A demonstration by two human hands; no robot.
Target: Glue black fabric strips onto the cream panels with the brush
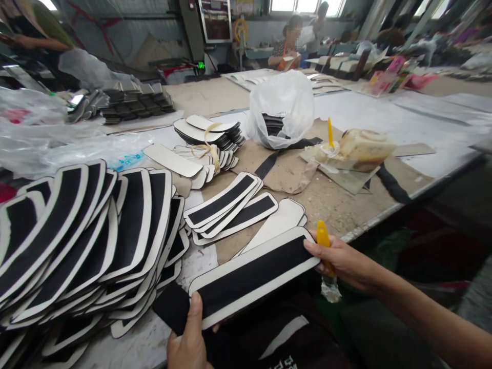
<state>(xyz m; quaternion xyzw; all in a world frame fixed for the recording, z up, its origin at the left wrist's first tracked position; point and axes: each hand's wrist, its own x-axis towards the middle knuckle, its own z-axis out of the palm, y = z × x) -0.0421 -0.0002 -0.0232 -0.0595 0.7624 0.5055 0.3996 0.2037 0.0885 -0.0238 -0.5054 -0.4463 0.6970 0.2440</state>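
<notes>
We grip one black-and-white panel (pixel 253 279) by the edge of the table (pixel 430 136), left hand (pixel 188 338) at one end, right hand (pixel 342 261) pinching the other plus a yellow-handled tool (pixel 323 237); black-centred panels (pixel 128 220) lie piled, seemingly done; plain white pieces (pixel 279 220) apparently remain.

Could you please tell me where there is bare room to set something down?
The crumb-strewn brown sheet has bare room beyond the right hand, between the small panel stack and the yellowed container. A larger stretch of white tabletop is free behind the container, right of the plastic bag. The left side is crowded with heaped panels.
</notes>
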